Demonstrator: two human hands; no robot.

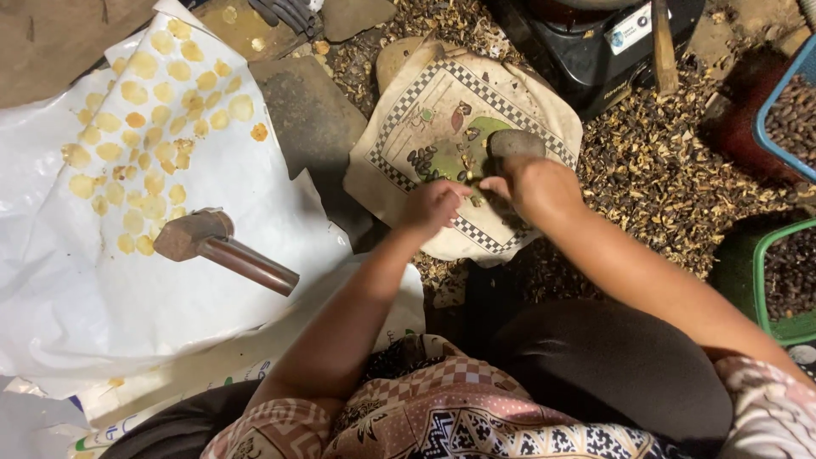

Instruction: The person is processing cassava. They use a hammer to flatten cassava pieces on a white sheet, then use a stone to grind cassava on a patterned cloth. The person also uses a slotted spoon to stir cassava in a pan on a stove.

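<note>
My right hand (534,185) grips a grey stone (513,143) over a cloth-covered block (442,102) with a checkered border. My left hand (433,206) pinches a small nut at the cloth's near side, right beside the right hand. Several dark nuts (420,160) lie on the cloth in front of my hands. What sits between the fingertips is mostly hidden.
A white plastic sheet (76,280) on the left carries several flattened yellow discs (144,136) and a rusty hammer (223,246). Broken shells (671,170) cover the ground at right. A blue basket (786,115) and a green basket (786,276) hold dark nuts. A black stove (595,42) stands behind.
</note>
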